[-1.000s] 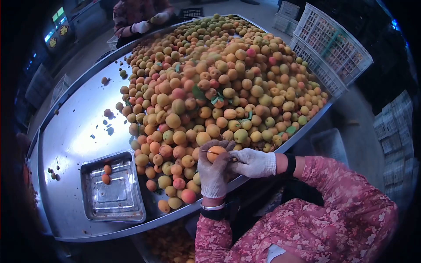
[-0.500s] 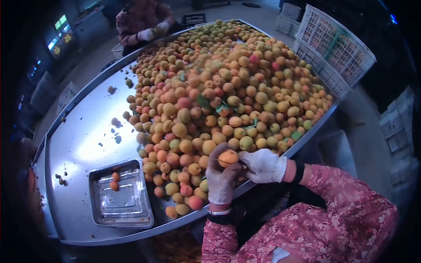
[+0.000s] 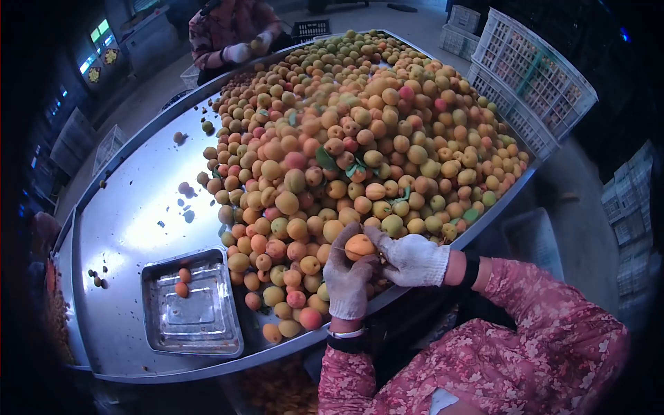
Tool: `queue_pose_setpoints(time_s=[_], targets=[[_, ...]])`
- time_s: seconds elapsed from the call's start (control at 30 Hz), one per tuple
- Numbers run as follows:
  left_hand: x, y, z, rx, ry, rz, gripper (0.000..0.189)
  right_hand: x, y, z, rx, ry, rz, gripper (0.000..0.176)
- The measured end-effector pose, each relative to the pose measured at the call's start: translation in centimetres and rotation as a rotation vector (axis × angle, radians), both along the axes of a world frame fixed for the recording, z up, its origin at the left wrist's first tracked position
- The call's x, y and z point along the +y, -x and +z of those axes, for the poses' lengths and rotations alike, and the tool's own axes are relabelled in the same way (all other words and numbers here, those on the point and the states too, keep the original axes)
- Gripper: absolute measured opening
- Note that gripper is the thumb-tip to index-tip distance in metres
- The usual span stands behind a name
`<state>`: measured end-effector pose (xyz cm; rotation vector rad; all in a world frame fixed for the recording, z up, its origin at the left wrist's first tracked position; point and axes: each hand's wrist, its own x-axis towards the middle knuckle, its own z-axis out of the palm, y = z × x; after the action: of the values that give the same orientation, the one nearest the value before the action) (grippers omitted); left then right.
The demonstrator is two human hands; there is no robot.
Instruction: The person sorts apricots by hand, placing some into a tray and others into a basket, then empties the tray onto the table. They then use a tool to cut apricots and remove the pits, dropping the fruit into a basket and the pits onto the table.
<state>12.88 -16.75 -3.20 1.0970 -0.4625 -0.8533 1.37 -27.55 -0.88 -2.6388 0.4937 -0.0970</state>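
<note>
An orange apricot (image 3: 359,247) with a dark line across it sits in my left hand (image 3: 346,280), whose soiled white glove is wrapped round it. From the right, my right hand (image 3: 415,261), also gloved, closes its fingers and thumb at the fruit's side. Both hands are over the table's near edge, at the front of a big heap of apricots (image 3: 325,197) in yellow, orange and red. A few green leaves (image 3: 325,158) lie among the fruit.
Left of the heap, a metal tray (image 3: 194,335) with two small apricots (image 3: 182,282) rests on the steel table (image 3: 111,228). Across the table a person (image 3: 238,41) in gloves works with both hands. White plastic crates (image 3: 536,69) stand stacked at the right.
My right fingers have moved left and now reach over the apricot's upper side. The apricot stays in my left hand. The whole view has shifted slightly.
</note>
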Motion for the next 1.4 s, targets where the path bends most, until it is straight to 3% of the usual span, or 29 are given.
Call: queue_pose_setpoints(time_s=[0.17, 0.93, 1.0, 1.17, 1.23, 1.27, 1.3, 1.37, 1.4], targets=[[-0.3, -0.1, -1.4, 0.220, 0.024, -0.011, 0.056, -0.1, -0.5, 0.5, 0.054, -0.068, 0.053, 0.066], [-0.1, 0.0, -1.5, 0.213, 0.093, 0.020, 0.059, -0.8, -1.0, -0.6, 0.029, -0.343, 0.035, 0.066], [0.4, 0.2, -0.9, 0.224, 0.047, 0.006, 0.062, -1.4, -0.9, -0.5, -0.100, -0.439, -0.006, 0.061], [0.7, 0.6, 0.2, 0.325, 0.117, -0.033, 0.063, -2.4, -0.7, 0.8, -0.071, -0.569, -0.020, 0.055], [0.6, 0.5, 0.2, 0.401, 0.149, -0.050, 0.062, -2.0, -1.4, 1.8, -0.208, -0.851, -0.100, 0.054], [0.5, 0.4, -0.1, 0.372, 0.165, -0.042, 0.061, -1.6, -0.8, 4.4, -0.057, -0.854, -0.280, 0.038], [0.3, 0.3, -0.4, 0.343, 0.180, -0.034, 0.060, -1.8, -0.8, 4.1, -0.056, -0.850, -0.276, 0.038], [-0.1, 0.2, -0.8, 0.369, 0.253, -0.003, 0.057, -1.9, -0.4, 2.8, -0.215, -1.239, -0.382, 0.020], [-0.2, 0.2, -1.0, 0.396, 0.320, 0.024, 0.054, -1.8, -0.3, 2.8, -0.261, -1.318, -0.374, 0.017]])
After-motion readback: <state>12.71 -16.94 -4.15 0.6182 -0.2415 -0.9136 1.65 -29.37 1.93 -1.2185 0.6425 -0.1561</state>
